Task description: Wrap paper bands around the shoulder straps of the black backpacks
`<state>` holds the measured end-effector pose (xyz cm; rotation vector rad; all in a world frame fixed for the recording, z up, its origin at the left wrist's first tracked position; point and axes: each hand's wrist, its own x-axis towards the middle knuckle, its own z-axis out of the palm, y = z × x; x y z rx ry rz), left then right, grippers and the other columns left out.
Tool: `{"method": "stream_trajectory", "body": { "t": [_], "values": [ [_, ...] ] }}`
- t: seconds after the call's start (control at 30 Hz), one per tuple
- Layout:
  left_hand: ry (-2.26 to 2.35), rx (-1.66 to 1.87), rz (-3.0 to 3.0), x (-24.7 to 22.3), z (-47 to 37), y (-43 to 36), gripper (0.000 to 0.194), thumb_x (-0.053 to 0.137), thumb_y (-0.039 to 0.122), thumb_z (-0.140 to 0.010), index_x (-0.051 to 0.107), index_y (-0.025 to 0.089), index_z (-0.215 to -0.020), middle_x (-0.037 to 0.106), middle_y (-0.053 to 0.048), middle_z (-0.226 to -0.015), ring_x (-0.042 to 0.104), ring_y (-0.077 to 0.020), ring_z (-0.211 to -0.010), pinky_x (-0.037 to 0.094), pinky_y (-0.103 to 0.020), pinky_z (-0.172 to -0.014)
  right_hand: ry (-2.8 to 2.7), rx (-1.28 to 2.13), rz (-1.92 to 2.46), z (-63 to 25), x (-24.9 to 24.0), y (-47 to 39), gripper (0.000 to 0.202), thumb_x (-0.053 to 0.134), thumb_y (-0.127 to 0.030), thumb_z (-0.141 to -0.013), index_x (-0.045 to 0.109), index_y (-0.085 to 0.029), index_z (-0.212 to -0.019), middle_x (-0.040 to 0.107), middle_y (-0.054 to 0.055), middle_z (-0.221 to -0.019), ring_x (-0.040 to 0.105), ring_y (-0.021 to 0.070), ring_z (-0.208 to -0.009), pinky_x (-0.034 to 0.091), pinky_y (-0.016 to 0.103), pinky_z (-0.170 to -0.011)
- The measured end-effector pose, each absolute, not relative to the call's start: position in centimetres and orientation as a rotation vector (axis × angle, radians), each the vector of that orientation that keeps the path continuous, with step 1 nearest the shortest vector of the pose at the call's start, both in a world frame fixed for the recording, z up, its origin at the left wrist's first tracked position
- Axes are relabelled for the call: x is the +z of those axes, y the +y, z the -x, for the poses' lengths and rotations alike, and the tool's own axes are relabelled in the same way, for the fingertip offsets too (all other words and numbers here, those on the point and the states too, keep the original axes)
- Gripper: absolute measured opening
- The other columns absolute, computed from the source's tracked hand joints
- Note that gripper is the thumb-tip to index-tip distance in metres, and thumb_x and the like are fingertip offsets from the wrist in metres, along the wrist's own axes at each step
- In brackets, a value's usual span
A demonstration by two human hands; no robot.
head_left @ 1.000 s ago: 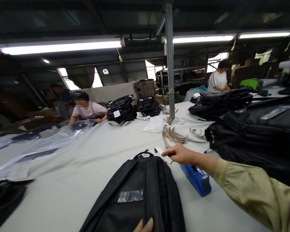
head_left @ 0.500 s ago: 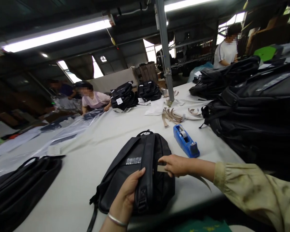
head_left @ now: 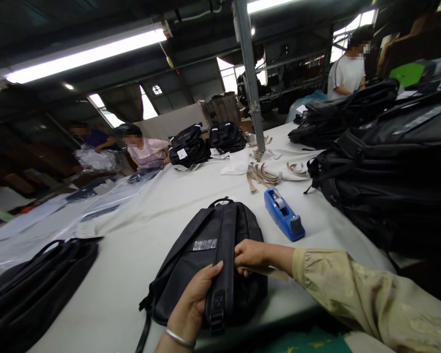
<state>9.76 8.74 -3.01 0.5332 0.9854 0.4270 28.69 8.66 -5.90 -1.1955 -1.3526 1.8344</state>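
Observation:
A black backpack [head_left: 183,274] lies on the white table, its straps facing up and a shiny silver patch on its back panel. My left hand [head_left: 198,294] grips the padded shoulder strap [head_left: 226,245], thumb on top and fingers hidden beneath it. At the strap's right edge, my right hand [head_left: 250,256] is closed on a flat beige strip [head_left: 275,273], which trails toward my wrist. Its fingertips are partly hidden against the strap.
A blue tape dispenser [head_left: 284,214] stands right of the backpack. Beige strips [head_left: 260,175] lie behind it near a metal post [head_left: 250,78]. Black bags are piled right [head_left: 389,181] and lie left [head_left: 40,289]. Several people work farther back.
My right hand has moved left and slightly down to the shoulder strap, bringing the beige strip with it. My left hand still holds the strap. A person at far left has raised clear plastic.

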Motion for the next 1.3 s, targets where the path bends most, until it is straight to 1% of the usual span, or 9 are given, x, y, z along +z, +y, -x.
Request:
{"method": "stream_trajectory", "body": {
  "t": [0.13,0.23,0.47,0.6,0.73,0.8,0.9,1.03,1.3],
  "values": [
    [1.067,0.513,-0.646,-3.4,-9.3,8.9,0.019,0.071,0.016,-0.077,0.066,0.006,-0.092,0.074,-0.014,-0.074,0.071,-0.0242,-0.060,0.060,-0.037,-0.065,-1.521,1.964,1.183,-31.6,-5.7,8.0,0.009,0.062,-0.013,-0.070,0.062,-0.014,-0.079,0.067,-0.002,-0.065,0.061,0.0094,-0.047,0.050,0.019,-0.046],
    [1.107,0.561,-0.674,-3.7,-9.3,8.8,0.018,0.074,0.018,-0.075,0.064,0.008,-0.088,0.072,-0.010,-0.066,0.067,-0.0204,-0.050,0.059,-0.034,-0.058,-1.609,1.876,1.397,-33.5,-5.5,7.5,0.002,0.060,-0.014,-0.074,0.061,-0.014,-0.073,0.066,-0.001,-0.061,0.059,0.0096,-0.044,0.047,0.018,-0.043],
    [0.997,0.446,-0.512,-3.3,-10.1,7.8,0.032,0.067,0.026,-0.081,0.066,0.001,-0.101,0.075,-0.020,-0.082,0.073,-0.0309,-0.072,0.060,-0.043,-0.071,-1.627,1.722,1.480,-31.7,-5.9,8.4,0.013,0.052,-0.014,-0.081,0.061,-0.016,-0.072,0.063,-0.004,-0.056,0.052,0.0062,-0.036,0.039,0.014,-0.036],
    [0.952,0.468,-0.471,-3.4,-10.4,7.5,0.031,0.063,0.025,-0.084,0.066,0.001,-0.103,0.075,-0.019,-0.083,0.073,-0.0298,-0.076,0.059,-0.040,-0.075,-1.619,1.743,1.453,-29.3,-6.0,9.7,0.016,0.051,-0.013,-0.079,0.062,-0.015,-0.068,0.062,-0.004,-0.054,0.052,0.0048,-0.037,0.040,0.013,-0.038],
    [0.961,0.556,-0.556,-4.1,-10.0,7.9,0.025,0.066,0.022,-0.081,0.068,0.000,-0.094,0.075,-0.020,-0.080,0.072,-0.0255,-0.068,0.059,-0.035,-0.068,-1.639,1.827,1.360,-29.4,-6.2,10.5,0.013,0.056,-0.015,-0.076,0.064,-0.014,-0.067,0.064,-0.003,-0.058,0.056,0.0064,-0.042,0.044,0.015,-0.041],
    [1.009,0.580,-0.645,-4.6,-9.7,8.2,0.022,0.069,0.021,-0.079,0.069,0.001,-0.088,0.074,-0.019,-0.075,0.070,-0.0234,-0.060,0.058,-0.033,-0.061,-1.646,1.937,1.330,-30.7,-6.1,10.6,0.004,0.061,-0.014,-0.070,0.065,-0.014,-0.071,0.068,-0.001,-0.065,0.060,0.0080,-0.046,0.048,0.016,-0.044],
    [1.129,0.627,-0.747,-5.4,-9.6,8.6,0.016,0.071,0.018,-0.076,0.069,0.003,-0.080,0.073,-0.016,-0.068,0.068,-0.0219,-0.055,0.056,-0.032,-0.057,-1.708,2.023,1.390,-33.0,-4.6,10.7,0.018,0.066,-0.013,-0.064,0.066,-0.014,-0.082,0.071,0.000,-0.068,0.063,0.0112,-0.048,0.049,0.018,-0.044],
    [1.173,0.678,-0.864,-6.3,-9.9,8.7,0.018,0.075,0.021,-0.073,0.071,0.005,-0.079,0.073,-0.014,-0.067,0.067,-0.0222,-0.057,0.053,-0.030,-0.058,-1.666,1.902,1.313,-32.5,-1.6,11.7,0.034,0.064,-0.009,-0.064,0.060,-0.016,-0.097,0.069,-0.002,-0.064,0.064,0.0122,-0.049,0.049,0.017,-0.044],
    [0.971,0.770,-1.193,-6.3,-8.7,8.1,0.032,0.073,0.035,-0.075,0.073,0.009,-0.092,0.073,-0.006,-0.081,0.063,-0.0186,-0.073,0.045,-0.023,-0.066,-1.620,1.900,1.398,-25.2,-1.8,14.3,0.017,0.059,-0.008,-0.073,0.060,-0.016,-0.088,0.065,-0.003,-0.056,0.066,0.0150,-0.053,0.054,0.023,-0.053]
  ]
}}
